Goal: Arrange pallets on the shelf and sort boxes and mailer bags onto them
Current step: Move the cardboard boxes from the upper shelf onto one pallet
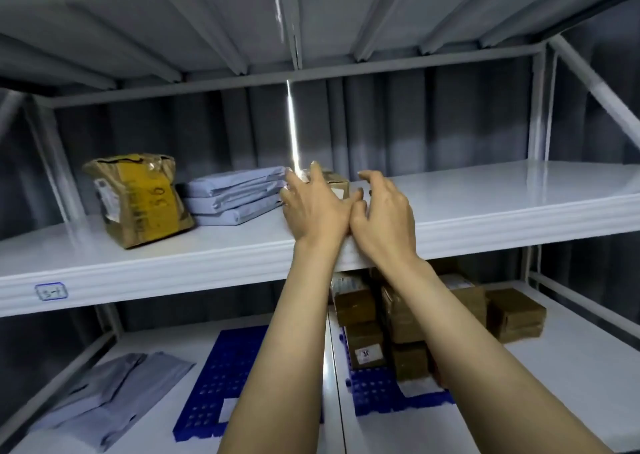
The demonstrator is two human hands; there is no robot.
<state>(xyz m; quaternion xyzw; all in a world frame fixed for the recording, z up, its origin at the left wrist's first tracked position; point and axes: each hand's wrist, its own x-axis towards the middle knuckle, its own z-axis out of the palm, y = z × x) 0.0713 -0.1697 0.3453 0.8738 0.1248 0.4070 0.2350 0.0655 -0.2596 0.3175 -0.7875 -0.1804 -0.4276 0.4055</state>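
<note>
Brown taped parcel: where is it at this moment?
In the head view the brown taped parcel stands on the left of the middle shelf, right beside the stack of grey mailer bags on its right; the left hand is farther right.

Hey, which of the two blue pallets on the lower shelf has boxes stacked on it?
The right blue pallet: brown boxes are stacked on it. The left blue pallet carries no boxes, only a small white slip.
</note>
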